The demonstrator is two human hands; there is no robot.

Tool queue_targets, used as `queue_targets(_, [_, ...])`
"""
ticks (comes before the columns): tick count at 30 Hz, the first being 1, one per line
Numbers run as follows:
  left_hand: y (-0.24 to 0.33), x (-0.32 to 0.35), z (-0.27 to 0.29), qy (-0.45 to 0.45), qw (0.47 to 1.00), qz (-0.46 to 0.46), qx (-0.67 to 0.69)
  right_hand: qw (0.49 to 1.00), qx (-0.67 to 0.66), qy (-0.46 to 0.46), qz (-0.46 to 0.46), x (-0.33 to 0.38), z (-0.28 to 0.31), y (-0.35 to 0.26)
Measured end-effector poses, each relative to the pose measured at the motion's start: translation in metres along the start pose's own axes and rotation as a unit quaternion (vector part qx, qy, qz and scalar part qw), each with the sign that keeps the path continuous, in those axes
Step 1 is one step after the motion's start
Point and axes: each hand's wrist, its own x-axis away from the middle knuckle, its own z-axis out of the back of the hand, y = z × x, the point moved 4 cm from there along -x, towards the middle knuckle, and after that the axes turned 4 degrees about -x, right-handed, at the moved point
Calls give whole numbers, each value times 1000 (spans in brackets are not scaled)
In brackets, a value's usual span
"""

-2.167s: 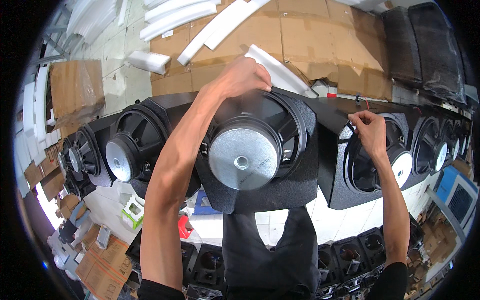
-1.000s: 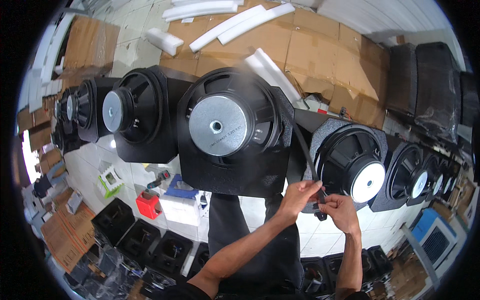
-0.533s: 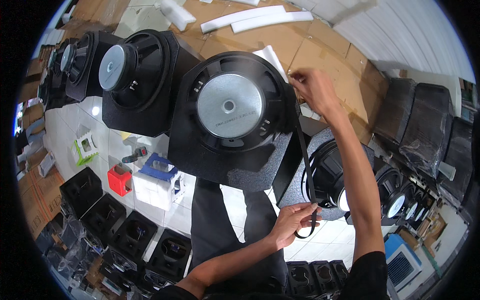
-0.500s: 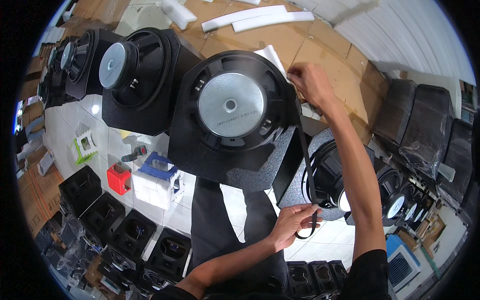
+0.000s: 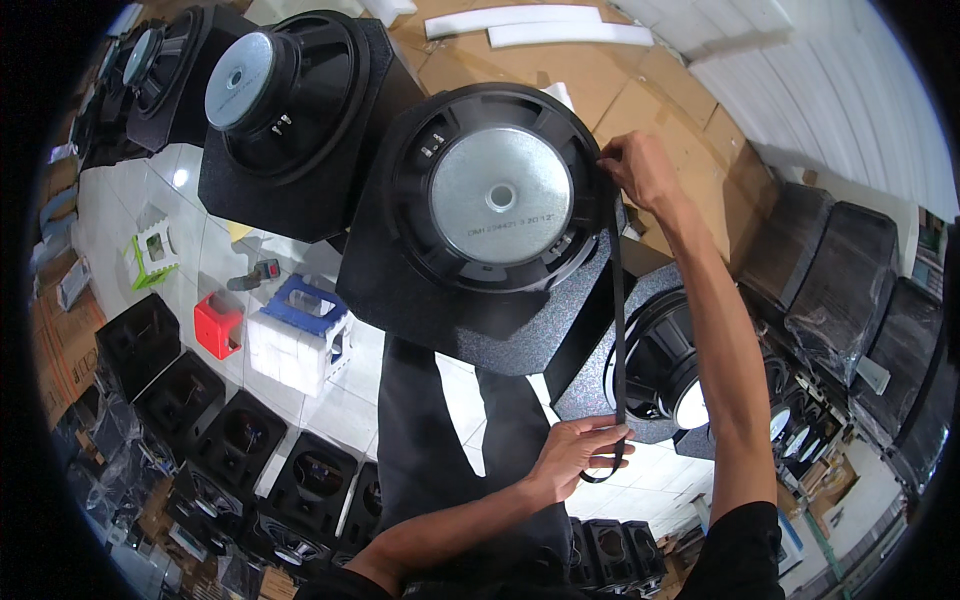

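Observation:
A large loudspeaker driver [image 5: 502, 195] lies magnet side up on a black speaker cabinet [image 5: 430, 320] in front of me. A thin black strip [image 5: 619, 330] runs straight down from the driver's right rim, past the cabinet's side. My right hand [image 5: 640, 175] is closed at that rim, its fingertips pinching the strip against the driver's edge. Lower down, my left hand [image 5: 572, 452] pinches the strip between thumb and fingers, and a short loop hangs under it. Behind the strip stands another cabinet with a driver [image 5: 655, 345].
More cabinets with drivers [image 5: 285, 100] stand close on the left. Red [image 5: 217, 325] and blue-and-white [image 5: 305, 310] stools, a cordless tool [image 5: 255, 275] and open cabinets [image 5: 240, 430] are on the tiled floor. White foam strips [image 5: 570, 35] lie on cardboard [image 5: 680, 110].
My right hand has come in against the driver's rim, and the strip now hangs straighter. My left hand keeps its pinch slightly lower. The view has shifted a little.

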Motion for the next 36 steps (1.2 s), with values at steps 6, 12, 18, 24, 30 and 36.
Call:
queue_targets(6, [-1, 0, 18, 27, 999, -20, -12, 998, -22, 21, -46, 19, -11, 13])
queue_targets(12, [3, -5, 39, 63, 997, -30, -36, 995, -46, 46, -71, 46, -18, 7])
queue_targets(18, [4, -4, 66, 96, 993, -45, -50, 987, -91, 80, -101, 75, -33, 1])
queue_targets(24, [7, 6, 79, 111, 991, -14, -78, 975, -118, 99, -162, 96, -50, -4])
queue_targets(30, [17, 32, 93, 140, 985, -4, -105, 955, -147, 129, -225, 109, -59, -8])
queue_targets(36, [24, 48, 119, 149, 983, -7, -111, 946, -141, 154, -248, 121, -75, -16])
